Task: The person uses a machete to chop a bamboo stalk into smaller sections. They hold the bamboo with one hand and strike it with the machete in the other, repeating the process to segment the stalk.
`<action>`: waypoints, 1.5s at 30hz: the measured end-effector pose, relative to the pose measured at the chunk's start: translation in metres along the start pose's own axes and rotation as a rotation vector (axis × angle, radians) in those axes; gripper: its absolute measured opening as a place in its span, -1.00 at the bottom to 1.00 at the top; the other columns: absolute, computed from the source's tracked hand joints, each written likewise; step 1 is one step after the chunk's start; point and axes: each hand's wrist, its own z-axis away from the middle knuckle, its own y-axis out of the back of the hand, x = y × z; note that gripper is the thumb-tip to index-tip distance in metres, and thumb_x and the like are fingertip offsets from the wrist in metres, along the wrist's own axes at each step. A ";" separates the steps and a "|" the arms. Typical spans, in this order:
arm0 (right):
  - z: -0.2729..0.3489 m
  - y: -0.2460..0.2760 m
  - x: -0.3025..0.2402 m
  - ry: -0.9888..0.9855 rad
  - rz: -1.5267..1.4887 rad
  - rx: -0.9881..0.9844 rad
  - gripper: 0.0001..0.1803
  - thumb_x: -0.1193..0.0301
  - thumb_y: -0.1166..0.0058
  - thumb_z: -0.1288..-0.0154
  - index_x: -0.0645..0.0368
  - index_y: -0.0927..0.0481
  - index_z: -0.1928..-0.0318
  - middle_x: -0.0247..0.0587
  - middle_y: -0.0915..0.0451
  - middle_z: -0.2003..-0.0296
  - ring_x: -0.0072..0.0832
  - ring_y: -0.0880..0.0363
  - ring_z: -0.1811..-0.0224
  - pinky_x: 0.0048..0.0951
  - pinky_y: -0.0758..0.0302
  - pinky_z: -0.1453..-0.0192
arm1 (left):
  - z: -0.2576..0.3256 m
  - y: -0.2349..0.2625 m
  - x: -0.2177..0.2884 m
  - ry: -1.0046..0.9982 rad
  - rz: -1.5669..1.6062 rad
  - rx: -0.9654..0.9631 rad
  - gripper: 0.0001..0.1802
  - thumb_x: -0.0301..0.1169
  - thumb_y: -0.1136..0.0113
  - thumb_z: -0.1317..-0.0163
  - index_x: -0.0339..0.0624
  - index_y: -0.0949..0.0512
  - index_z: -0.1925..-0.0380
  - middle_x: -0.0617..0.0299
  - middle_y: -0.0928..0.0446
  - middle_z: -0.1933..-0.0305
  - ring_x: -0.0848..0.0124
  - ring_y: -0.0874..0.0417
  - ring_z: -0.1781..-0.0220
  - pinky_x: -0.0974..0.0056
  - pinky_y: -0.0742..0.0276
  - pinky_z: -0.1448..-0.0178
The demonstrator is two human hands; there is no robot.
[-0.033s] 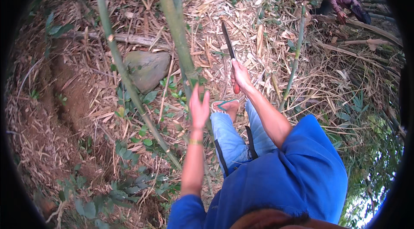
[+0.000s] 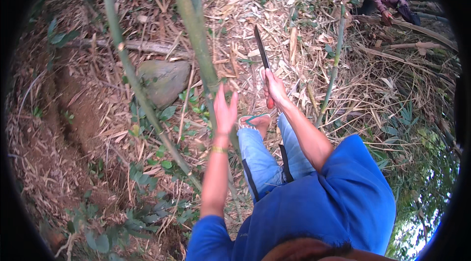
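Just in front of the open left hand (image 2: 224, 111) stands a green bamboo stalk (image 2: 194, 25), while the right hand (image 2: 274, 88) grips a knife (image 2: 262, 54) beside it.

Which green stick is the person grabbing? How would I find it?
Start at the big grey rock on the leafy ground. Just to its right a thick green bamboo stalk slants down from the top of the picture, and the left hand is open against its lower part. It is thicker than the thinner stalk left of the rock, and the right hand holds a long knife beside it.
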 end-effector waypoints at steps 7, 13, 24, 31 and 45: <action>0.018 0.112 0.015 -0.030 0.131 0.223 -0.46 -0.07 0.12 -0.45 0.15 -0.48 0.42 -0.38 -0.37 0.72 -0.57 -0.36 0.74 -0.46 -0.30 0.65 | -0.223 -0.094 -0.106 -0.169 -0.677 0.081 0.07 0.06 -0.17 -0.21 -0.57 0.07 -0.39 -0.44 0.01 -0.46 -0.21 -0.02 -0.51 -0.12 0.11 -0.56; 0.046 0.151 0.015 -0.071 0.193 0.292 -0.47 -0.04 0.13 -0.47 0.18 -0.48 0.40 -0.38 -0.34 0.75 -0.60 -0.31 0.79 -0.46 -0.21 0.72 | -0.247 -0.107 -0.078 0.034 -0.635 0.147 -0.09 0.01 -0.19 -0.23 -0.27 -0.09 -0.41 -0.41 -0.34 -0.25 -0.22 -0.43 -0.23 -0.09 -0.38 -0.27; 0.096 0.046 0.069 0.108 0.534 -0.152 -0.49 0.03 0.00 -0.39 0.31 -0.63 0.23 0.08 -0.64 0.38 -0.04 -0.65 0.27 -0.13 -0.49 0.13 | -0.216 -0.104 -0.004 -0.231 -0.623 0.075 -0.67 -0.11 -0.13 -0.24 -0.09 -0.59 0.17 -0.05 -0.65 0.24 -0.03 -0.67 0.25 -0.05 -0.58 0.15; 0.050 -0.011 0.087 0.052 0.853 -0.291 -0.49 0.20 -0.04 -0.38 0.33 -0.45 -0.17 0.19 -0.62 0.12 -0.14 -0.62 -0.01 -0.25 -0.51 -0.07 | -0.188 -0.174 0.024 -0.202 -0.516 0.205 -0.73 -0.25 -0.16 -0.27 -0.26 -0.58 0.27 -0.06 -0.61 0.27 0.00 -0.63 0.16 -0.01 -0.57 0.03; 0.019 -0.072 0.114 0.293 0.198 -0.430 -0.46 0.31 -0.07 -0.43 0.23 -0.28 -0.31 -0.15 -0.43 -0.20 -0.38 -0.46 -0.20 -0.32 -0.45 -0.24 | -0.197 -0.127 0.041 -0.156 -0.530 -0.075 -0.70 -0.38 0.09 -0.32 -0.24 -0.65 0.36 -0.01 -0.68 0.34 0.12 -0.73 0.27 0.09 -0.66 0.18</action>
